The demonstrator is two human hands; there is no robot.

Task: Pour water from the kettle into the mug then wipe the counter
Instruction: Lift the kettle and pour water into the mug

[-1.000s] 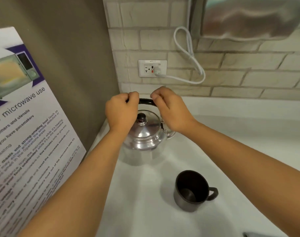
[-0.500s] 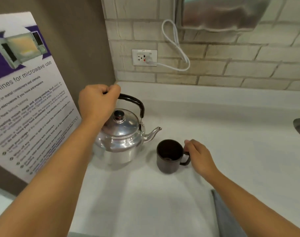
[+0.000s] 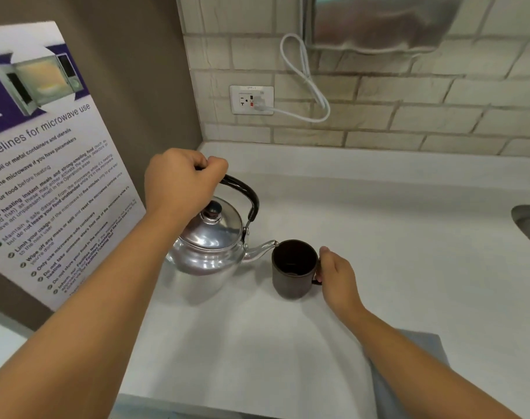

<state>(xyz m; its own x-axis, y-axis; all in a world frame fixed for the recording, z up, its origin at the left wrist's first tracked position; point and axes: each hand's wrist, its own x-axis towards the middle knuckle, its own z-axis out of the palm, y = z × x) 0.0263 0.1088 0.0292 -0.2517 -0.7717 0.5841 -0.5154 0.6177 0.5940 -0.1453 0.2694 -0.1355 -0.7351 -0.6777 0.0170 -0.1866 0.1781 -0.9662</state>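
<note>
Where the white table (image 3: 409, 237) meets a brick wall, we see our left hand (image 3: 179, 186) fisted round the handle of the kettle (image 3: 209, 243), spout at the rim of the mug (image 3: 294, 269). Our right hand (image 3: 338, 275) curls on the mug's handle. A grey cloth (image 3: 427, 349) lies half hidden under our right forearm.

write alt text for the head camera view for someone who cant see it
A left hand grips the black handle of a steel kettle, its spout at the rim of a dark mug steadied by the right hand on a white counter.
</note>
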